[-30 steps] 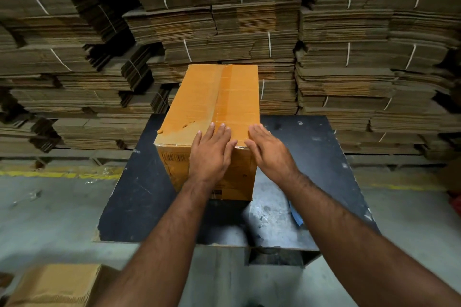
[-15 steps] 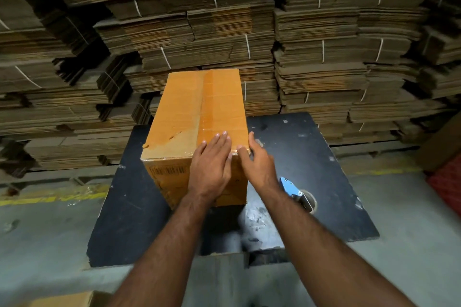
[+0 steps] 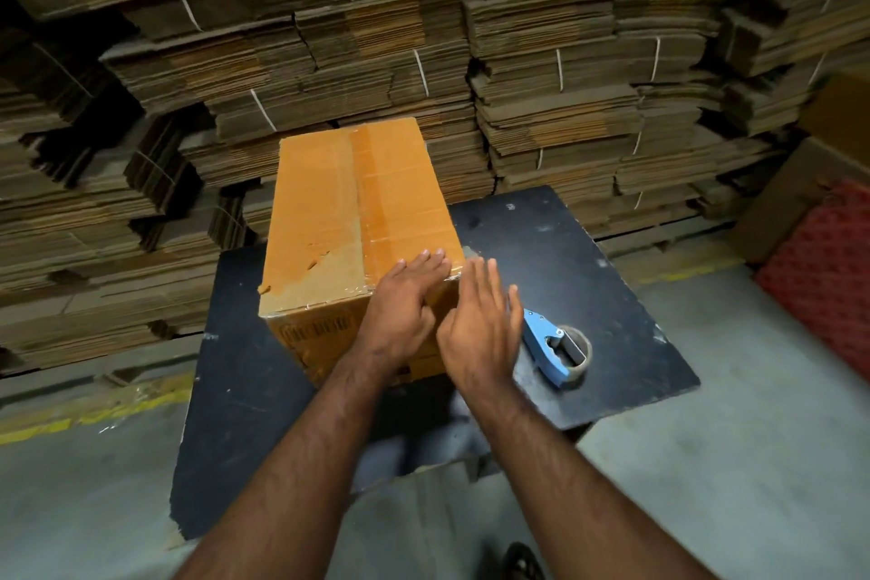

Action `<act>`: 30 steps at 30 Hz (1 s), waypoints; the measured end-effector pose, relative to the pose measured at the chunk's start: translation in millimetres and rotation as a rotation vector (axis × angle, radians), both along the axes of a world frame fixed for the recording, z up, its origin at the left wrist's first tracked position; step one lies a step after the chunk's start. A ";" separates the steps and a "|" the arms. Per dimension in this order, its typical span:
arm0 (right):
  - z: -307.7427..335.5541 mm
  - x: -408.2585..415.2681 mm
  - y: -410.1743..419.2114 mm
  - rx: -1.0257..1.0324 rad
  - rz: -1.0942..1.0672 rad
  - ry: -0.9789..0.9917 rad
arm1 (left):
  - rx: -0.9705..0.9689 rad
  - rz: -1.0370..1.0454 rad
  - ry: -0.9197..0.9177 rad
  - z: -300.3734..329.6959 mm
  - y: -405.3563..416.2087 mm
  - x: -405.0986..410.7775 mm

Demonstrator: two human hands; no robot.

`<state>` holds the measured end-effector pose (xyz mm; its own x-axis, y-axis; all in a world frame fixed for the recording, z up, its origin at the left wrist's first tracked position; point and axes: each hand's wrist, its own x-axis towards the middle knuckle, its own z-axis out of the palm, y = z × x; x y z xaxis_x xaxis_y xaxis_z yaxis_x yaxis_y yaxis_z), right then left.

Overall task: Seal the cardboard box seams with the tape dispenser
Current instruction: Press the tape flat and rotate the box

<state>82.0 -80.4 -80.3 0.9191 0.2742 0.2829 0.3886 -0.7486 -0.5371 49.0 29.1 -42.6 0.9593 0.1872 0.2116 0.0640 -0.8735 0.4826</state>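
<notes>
An orange-brown cardboard box (image 3: pixel 329 212) stands on a black table (image 3: pixel 588 259), with clear tape running along its top centre seam and over the near edge. My left hand (image 3: pixel 405 306) lies flat with straight fingers on the box's near right corner, pressing the tape down. Just right of that corner my right hand (image 3: pixel 480 330) is held up with straight fingers, beside the box; whether it touches the box I cannot tell. A blue tape dispenser (image 3: pixel 553 346) lies on the table right of my right hand, untouched.
Strapped bundles of flattened cartons (image 3: pixel 565 85) are stacked high behind the table. A red mesh object (image 3: pixel 828 278) and a brown carton (image 3: pixel 828 146) stand at the right. Grey concrete floor (image 3: pixel 729 462) with a yellow line (image 3: pixel 70 414) surrounds the table.
My right hand has come off the box's right edge and now hovers beside it. The view has shifted left and the tape dispenser has come fully into sight.
</notes>
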 end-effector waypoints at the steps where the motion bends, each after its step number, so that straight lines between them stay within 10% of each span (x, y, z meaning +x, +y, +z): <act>1: 3.6 0.2 2.4 0.002 -0.001 0.050 | -0.007 0.001 0.011 1.3 0.7 0.1; 11: 20.3 30.7 -21.0 0.321 0.203 0.462 | -0.106 -0.018 0.162 9.1 11.9 6.7; 24: 9.2 60.0 -35.3 0.090 0.236 0.164 | -0.136 0.024 0.146 12.0 6.4 3.2; 30: 3.3 13.2 -24.2 0.136 -0.100 0.086 | -0.115 -0.001 0.133 14.8 3.9 0.7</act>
<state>95.2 -104.7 -77.0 0.9623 0.1445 0.2305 0.2641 -0.6997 -0.6638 49.7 32.9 -27.8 0.9775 0.2024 0.0595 0.1338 -0.8129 0.5669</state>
